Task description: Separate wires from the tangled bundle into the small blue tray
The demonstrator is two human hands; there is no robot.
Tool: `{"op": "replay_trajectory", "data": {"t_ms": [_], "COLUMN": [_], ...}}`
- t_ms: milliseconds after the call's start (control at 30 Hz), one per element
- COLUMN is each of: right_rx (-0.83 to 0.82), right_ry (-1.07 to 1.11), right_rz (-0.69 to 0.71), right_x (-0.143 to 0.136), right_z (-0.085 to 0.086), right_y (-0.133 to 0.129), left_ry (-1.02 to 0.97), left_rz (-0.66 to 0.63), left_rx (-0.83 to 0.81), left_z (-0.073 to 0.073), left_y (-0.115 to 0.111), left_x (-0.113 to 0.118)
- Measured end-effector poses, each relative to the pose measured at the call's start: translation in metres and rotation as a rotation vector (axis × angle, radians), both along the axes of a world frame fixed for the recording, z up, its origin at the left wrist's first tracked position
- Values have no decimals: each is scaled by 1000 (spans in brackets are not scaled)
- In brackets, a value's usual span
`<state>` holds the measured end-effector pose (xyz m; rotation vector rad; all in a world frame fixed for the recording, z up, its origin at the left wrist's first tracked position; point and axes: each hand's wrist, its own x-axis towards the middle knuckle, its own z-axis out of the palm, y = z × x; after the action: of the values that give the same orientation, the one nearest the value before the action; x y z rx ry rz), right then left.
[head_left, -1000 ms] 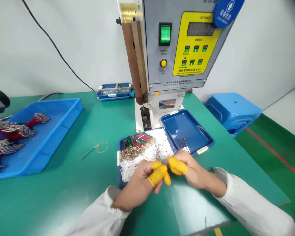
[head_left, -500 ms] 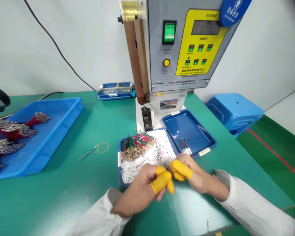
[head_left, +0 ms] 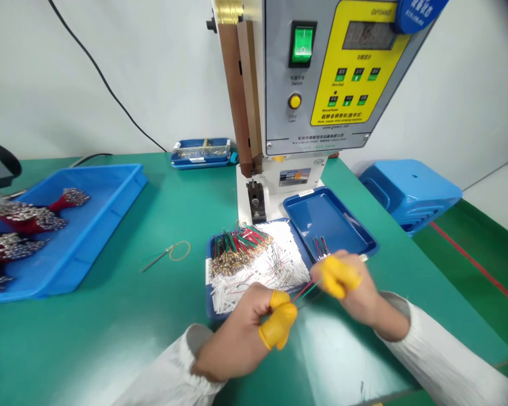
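Thin red and green wires stretch between my two hands, in front of the parts tray. My left hand, with yellow finger cots, pinches their left end. My right hand, also in yellow cots and slightly blurred, is closed around their right end. Behind my left hand, a blue tray holds white sleeves and a pile of coloured wires with brass-coloured terminals. Just behind my right hand, a second blue tray holds a few wires with white sleeves.
A crimping machine stands at the back of the green table. A large blue bin with wire bundles is at left. A thin tool and a rubber band lie between. A blue stool stands at right.
My right hand has moved right and slightly up, away from my left hand, so a length of wire now shows between them. The view has shifted slightly.
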<state>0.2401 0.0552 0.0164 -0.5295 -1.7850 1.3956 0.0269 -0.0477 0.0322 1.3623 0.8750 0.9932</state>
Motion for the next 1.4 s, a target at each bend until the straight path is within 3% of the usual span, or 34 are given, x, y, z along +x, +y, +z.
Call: {"op": "replay_trajectory", "data": {"t_ms": [67,133,233,300,367,533,700,800,1000,1067,1167,1267,1400], "right_rx": [-68,-63,49,90,111,172,229,141,-316,-273,-57,97,-20], "right_ry": [131,131,-59,-130,-153,-202,-108,-49,316,253,39,-23,20], "right_rz": [-177,-236,-20,162,254,202,145,68,-192,-136,38,41,61], "right_x": [5,5,-4,-11,-14,-11,-15,-15,-7,-8,-11,-15,-19], "right_z": [-3,-6,-8,-6,-5,-6,-3,-1,5,3,-6,-11,-14], "right_y": [13,19,10,-3,-15,-21,-23,-21,-4,-5,-16,-27,-33], "left_ry": [-66,-116,-150,-150,-123,-70,-48,-59,-95,-93,-97,-83,-66], "left_rz": [26,82,141,125,87,23,23,0,64,88,65,13,-30], "left_rx": [23,12,-33,-43,-53,-92,-71,-71,-27,-27,-35,-81,-93], "left_z": [-5,-10,-15,-16,-15,-14,-17,-17,-22,-23,-22,-20,-16], "left_y": [-1,-1,1,1,2,2,3,4,3,3,5,5,4], "left_x": [-5,-9,-8,-5,-1,5,6,8,3,2,3,6,9]}}
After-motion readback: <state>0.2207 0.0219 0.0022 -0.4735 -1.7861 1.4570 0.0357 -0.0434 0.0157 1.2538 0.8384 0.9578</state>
